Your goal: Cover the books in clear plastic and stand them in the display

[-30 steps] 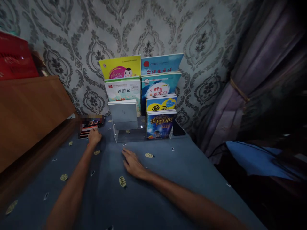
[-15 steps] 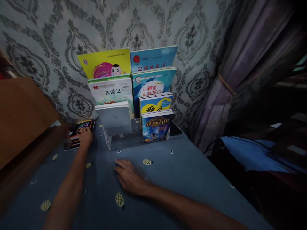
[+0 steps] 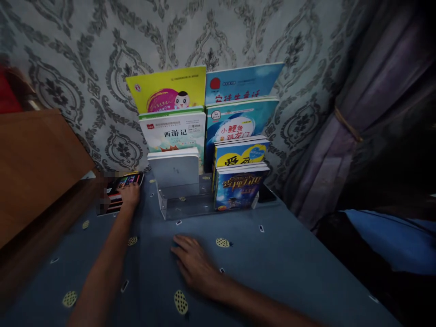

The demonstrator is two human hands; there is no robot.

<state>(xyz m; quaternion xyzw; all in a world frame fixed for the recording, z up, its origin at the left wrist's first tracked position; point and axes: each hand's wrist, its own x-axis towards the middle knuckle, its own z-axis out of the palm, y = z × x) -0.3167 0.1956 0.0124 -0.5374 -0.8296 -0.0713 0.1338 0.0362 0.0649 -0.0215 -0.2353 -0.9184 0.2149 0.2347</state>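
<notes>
My left hand (image 3: 131, 194) rests on a dark book (image 3: 117, 206) with coloured print, which lies on the cloth at the far left. Its fingers stretch over the cover; the thumb is hard to make out. Nearer to me, my right hand (image 3: 194, 261) lies on the blue cloth with fingers apart and nothing in it. Ahead stands a clear stepped book rack (image 3: 182, 211). Its left column holds a yellow book (image 3: 163, 88), a pale storybook (image 3: 173, 134) and pale grey-backed books (image 3: 175, 170). In the right column are blue books (image 3: 243, 86) and a dark blue front book (image 3: 238, 190).
A brown board or box (image 3: 41, 168) leans along the left side. Behind the rack is a patterned wall (image 3: 129, 91). A dark flat object (image 3: 266, 194) lies right of the rack. A tied curtain (image 3: 327, 154) hangs beyond the cloth-covered table (image 3: 279, 268).
The camera view has turned slightly left, so the whole scene sits further right. Both hands keep nearly the same places on the book and the cloth.
</notes>
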